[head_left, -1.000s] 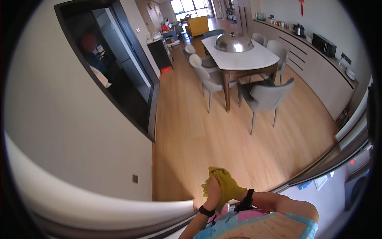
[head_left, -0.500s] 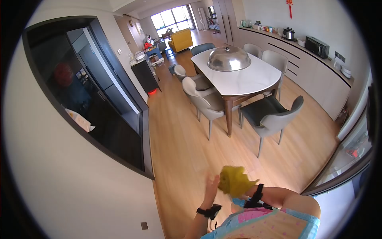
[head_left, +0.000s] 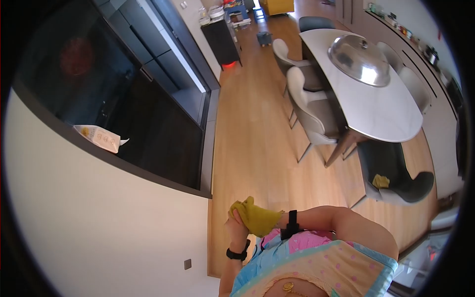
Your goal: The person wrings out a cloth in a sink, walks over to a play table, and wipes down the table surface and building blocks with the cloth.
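Note:
A yellow-green cloth [head_left: 258, 219] is bunched up in front of my body, low in the view. My left hand [head_left: 237, 227] grips its left side, fingers closed on the fabric. The cloth covers most of my right hand [head_left: 278, 218], which is closed inside or behind it; only the edge near the wrist shows. Both wrists wear black bands. A second yellow-green cloth [head_left: 380, 181] lies on the seat of the dark chair [head_left: 386, 161] to the right.
A white-topped table [head_left: 356, 106] bears a metal dome cover [head_left: 360, 59]. Grey chairs [head_left: 309, 106] stand along its left side. On the left, a tissue pack [head_left: 101, 138] sits on the ledge of a dark-framed opening. A black cabinet [head_left: 220, 44] stands farther back.
The view has swung left and down, and I am nearer the table and chairs. My left hand, apart from the cloth half a second ago, grips it again. The chair's cloth has come into sight.

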{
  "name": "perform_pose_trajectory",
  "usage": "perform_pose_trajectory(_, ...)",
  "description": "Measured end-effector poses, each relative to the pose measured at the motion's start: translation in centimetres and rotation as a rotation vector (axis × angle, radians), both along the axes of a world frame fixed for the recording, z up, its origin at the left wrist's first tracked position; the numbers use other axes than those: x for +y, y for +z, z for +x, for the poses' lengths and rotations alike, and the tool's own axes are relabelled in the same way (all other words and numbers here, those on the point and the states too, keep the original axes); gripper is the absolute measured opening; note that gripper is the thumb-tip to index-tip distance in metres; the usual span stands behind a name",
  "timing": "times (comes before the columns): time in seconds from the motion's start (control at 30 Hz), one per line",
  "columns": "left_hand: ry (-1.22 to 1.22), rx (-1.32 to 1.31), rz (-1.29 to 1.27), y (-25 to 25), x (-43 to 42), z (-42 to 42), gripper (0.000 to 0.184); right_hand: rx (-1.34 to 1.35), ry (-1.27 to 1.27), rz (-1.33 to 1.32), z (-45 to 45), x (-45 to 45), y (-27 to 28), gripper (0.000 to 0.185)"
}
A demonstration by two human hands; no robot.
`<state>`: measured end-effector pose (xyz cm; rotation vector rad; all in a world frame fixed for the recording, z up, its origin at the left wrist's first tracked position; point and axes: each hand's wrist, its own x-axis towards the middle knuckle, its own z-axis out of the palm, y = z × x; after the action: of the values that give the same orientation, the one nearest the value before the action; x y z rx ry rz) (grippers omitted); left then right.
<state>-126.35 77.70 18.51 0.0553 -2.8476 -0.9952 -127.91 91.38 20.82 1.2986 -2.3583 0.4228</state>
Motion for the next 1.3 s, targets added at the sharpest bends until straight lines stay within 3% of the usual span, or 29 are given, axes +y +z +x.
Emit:
perform_pose_trajectory(0.13, 0.007, 0.052, -0.117, 0.4, -1.2, -10.7, 0.036, -0.159, 0.159, -0.269, -11.3, -1.0, -2.1, 0.058)
perform_pose_trajectory(0.23, -0.034, -0.048, -0.014, 1.8, 0.2, -21.8, 0.039, -0.460, 0.175, -0.427, -22.1, -0.1, -2.4, 0.057)
perform_pose_trajectory(0.27, -0.086, 0.035, 0.041, 2.2, 1.1, -26.1, 0.037, -0.561, 0.164, -0.491, -25.9, 0.9, -2.1, 0.057)
perform_pose_trajectory(0.33, -0.176, 0.126, 0.161, 2.6, 3.0, -33.2, 0.042, -0.734, 0.124, -0.649, -32.6, 3.9, -0.2, 0.057)
perform_pose_trajectory(0.4, -0.273, 0.159, 0.254, 3.2, 4.0, -40.7, 0.051, -1.031, 0.125, -0.871, -37.7, 8.2, 6.4, 0.049)
perform_pose_trajectory(0.5, -0.377, 0.116, 0.291, 5.9, 7.6, -49.7, 0.047, -0.549, -0.338, -0.703, -42.8, 16.6, 3.1, 0.047)
perform_pose_trajectory(0.57, -0.518, 0.070, 0.213, 5.0, 9.8, -56.3, 0.043, -0.527, -0.577, -0.829, -45.6, 19.8, 2.3, 0.051)
perform_pose_trajectory(0.7, -0.588, -0.047, 0.152, 5.8, 14.4, -67.8, 0.035, -0.913, -0.715, -0.929, -56.0, 26.8, -1.8, 0.056)
perform_pose_trajectory(0.8, -0.459, -0.049, 0.007, 5.3, 14.3, -76.0, 0.033, -0.523, -0.766, -0.097, -66.5, 30.3, -2.4, 0.051)
perform_pose_trajectory(0.83, -0.442, -0.078, -0.045, 5.4, 13.3, -78.5, 0.033, -0.446, -0.740, -0.024, -69.1, 31.1, -1.9, 0.049)
perform_pose_trajectory(1.03, -0.144, -0.150, -0.255, 4.3, 8.7, -90.8, 0.033, -0.773, -0.308, -0.847, -86.9, 34.2, -0.5, 0.041)
perform_pose_trajectory(1.17, 0.010, -0.267, -0.347, 3.0, 10.0, -98.7, 0.034, -0.921, -0.149, -1.091, -97.8, 37.7, -1.7, 0.035)
perform_pose_trajectory(1.3, -0.170, -0.310, -0.357, 1.7, 14.9, -111.9, 0.036, -1.040, -0.087, -1.271, -108.1, 42.5, -3.8, 0.030)
